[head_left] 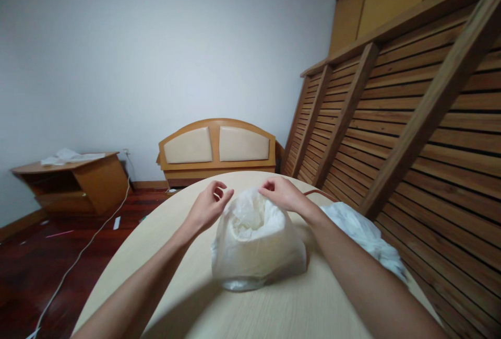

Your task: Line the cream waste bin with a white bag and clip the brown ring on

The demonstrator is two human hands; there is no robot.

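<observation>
A whitish translucent plastic bag stands on the round pale wooden table, draped around a container whose round rim shows through it. Crumpled plastic fills the opening at the top. My left hand is raised at the upper left of the bag, fingers curled but apart, with nothing held. At the bag's upper right edge, my right hand pinches the thin plastic between thumb and fingertips.
Another crumpled white plastic bag lies at the table's right edge. Beyond the table are a wooden headboard, a low cabinet and a white cable on the floor. Slatted wooden panels lean at the right.
</observation>
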